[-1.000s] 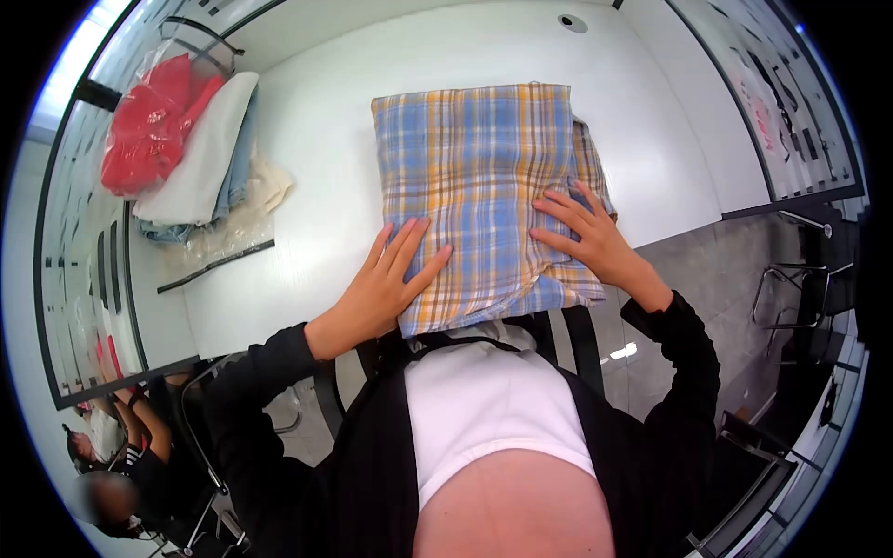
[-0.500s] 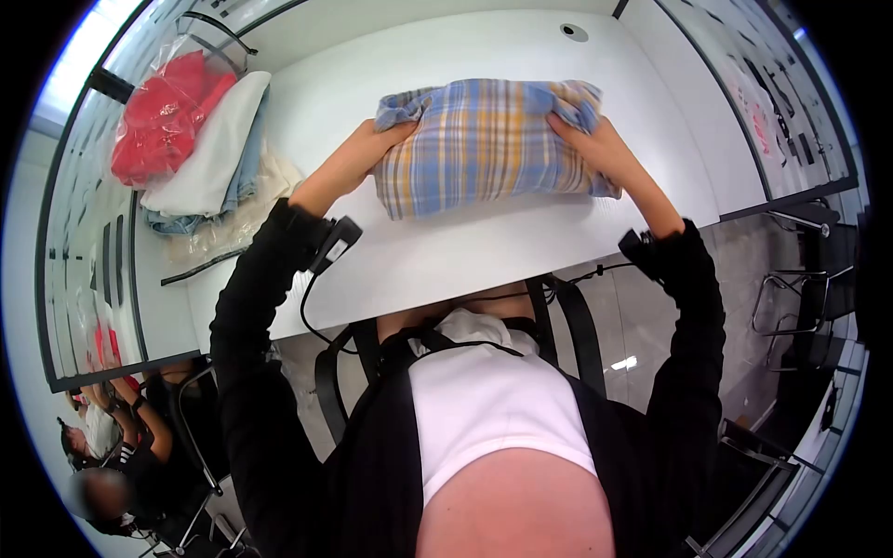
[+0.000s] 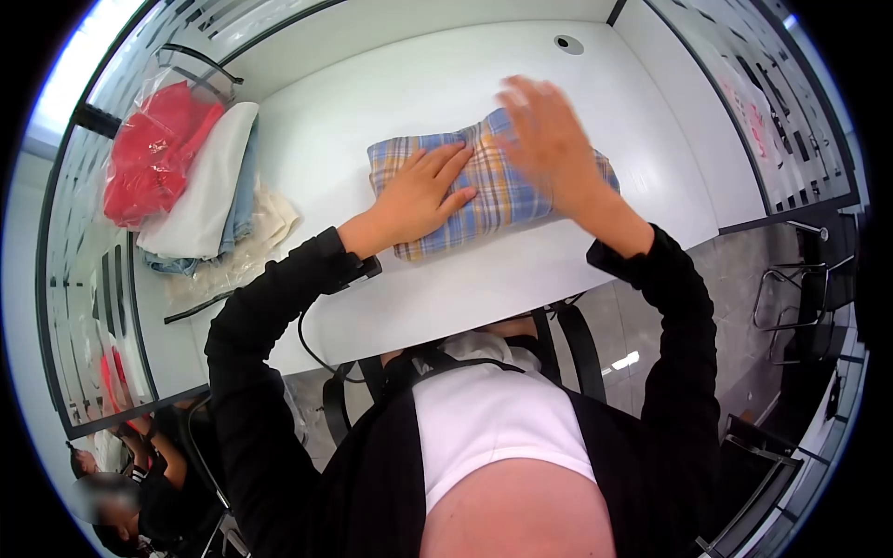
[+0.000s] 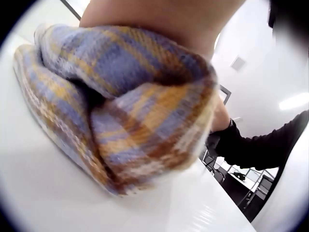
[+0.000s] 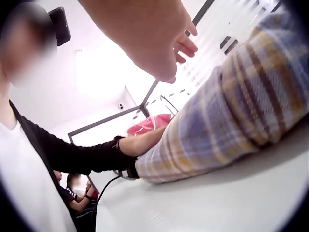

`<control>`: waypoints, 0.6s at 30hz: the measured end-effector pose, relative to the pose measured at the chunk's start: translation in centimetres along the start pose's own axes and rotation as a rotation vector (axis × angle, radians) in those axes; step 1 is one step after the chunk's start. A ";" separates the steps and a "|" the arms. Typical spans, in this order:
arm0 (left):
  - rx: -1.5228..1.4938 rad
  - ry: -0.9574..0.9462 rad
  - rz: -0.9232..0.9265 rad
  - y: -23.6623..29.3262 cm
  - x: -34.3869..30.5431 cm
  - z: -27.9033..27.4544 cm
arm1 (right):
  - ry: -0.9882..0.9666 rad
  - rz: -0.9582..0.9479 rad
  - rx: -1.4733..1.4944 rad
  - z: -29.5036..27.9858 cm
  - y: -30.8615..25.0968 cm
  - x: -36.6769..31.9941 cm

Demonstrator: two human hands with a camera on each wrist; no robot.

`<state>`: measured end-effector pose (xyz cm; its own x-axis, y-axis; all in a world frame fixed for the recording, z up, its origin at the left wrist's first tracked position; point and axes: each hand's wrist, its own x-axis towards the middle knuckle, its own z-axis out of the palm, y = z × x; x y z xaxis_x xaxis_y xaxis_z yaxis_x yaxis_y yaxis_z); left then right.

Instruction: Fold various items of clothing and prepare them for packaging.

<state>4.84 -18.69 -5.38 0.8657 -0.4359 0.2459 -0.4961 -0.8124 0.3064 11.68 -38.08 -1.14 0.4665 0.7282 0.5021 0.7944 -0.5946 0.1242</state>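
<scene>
A folded plaid cloth [image 3: 493, 193] in blue, yellow and white lies on the white table in the head view. On its left part rests my left hand [image 3: 416, 197], fingers extended across the top. My right hand [image 3: 549, 139], blurred, is over the cloth's right part with its fingers spread. In the right wrist view my right hand [image 5: 149, 38] is raised above the cloth [image 5: 217, 111], a gap between them. The left wrist view shows the thick rolled layers of the cloth [image 4: 149, 121] at its end, below my left hand [image 4: 164, 19].
At the table's left are a red garment in clear plastic [image 3: 158, 153], a white garment [image 3: 206, 191] and blue denim [image 3: 244, 200]. Partitions stand around the white table [image 3: 316, 102], which has a round cable hole [image 3: 568, 45]. Another person [image 3: 167, 465] sits at lower left.
The cloth went from a wide flat piece to a narrower bundle, now slightly nearer my body. Both hands let go of its far corners; the left moved onto its top, the right lifted.
</scene>
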 end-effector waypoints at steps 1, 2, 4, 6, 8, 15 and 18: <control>-0.044 -0.019 -0.049 -0.3 -0.1 0.4 | 0.034 -0.095 0.103 -0.3 -0.7 0.2; -0.023 -0.027 -0.044 -0.5 -0.1 0.5 | -0.049 -0.097 0.214 1.2 -0.6 -0.4; 0.008 -0.040 -0.040 -0.6 -0.3 0.9 | -0.224 -0.107 0.441 4.5 -0.8 -1.8; -0.003 -0.032 -0.077 -0.4 -0.3 0.9 | -0.275 -0.093 0.497 5.0 0.0 -1.8; -0.002 -0.022 -0.096 -0.3 -0.5 0.9 | -0.244 -0.101 0.490 5.3 -0.2 -2.0; -0.044 -0.021 -0.218 -3.2 -3.5 -0.3 | -0.233 -0.025 0.407 5.0 3.1 -4.3; -0.057 -0.061 -0.294 -3.8 -5.0 -0.3 | -0.255 0.062 0.403 5.0 4.5 -5.3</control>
<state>2.34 -13.30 -7.48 0.9744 -0.2088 0.0836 -0.2247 -0.8852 0.4074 14.73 -42.86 -7.53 0.5581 0.7861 0.2656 0.8261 -0.4965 -0.2666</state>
